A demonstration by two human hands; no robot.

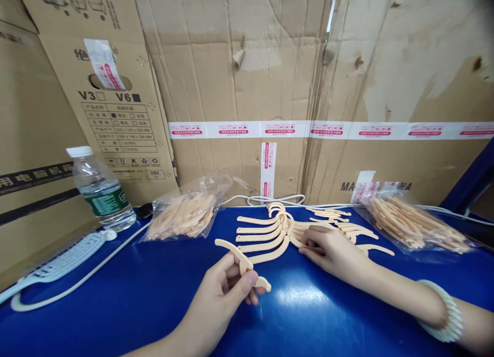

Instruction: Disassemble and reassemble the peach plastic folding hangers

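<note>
My left hand (231,290) is closed around a beige plastic hanger piece (244,262), a curved arm with a short hooked end below the thumb. Farther right, my right hand (332,249) pinches another curved hanger arm (296,241) at the side of the stack; its fingertips partly hide that piece. Beside it lie several hanger arms (266,238), fanned out to the left with their hooks (277,209) at the top. More beige pieces (360,228) spread out behind and to the right of my right hand, partly covered by it.
A clear bag of beige parts (185,213) stands on the blue table (154,305), another bag (417,223) at the right. At the left are a water bottle (102,192), a light-blue hairbrush (69,259) and a white cable (92,274). Cardboard boxes (239,89) wall the back.
</note>
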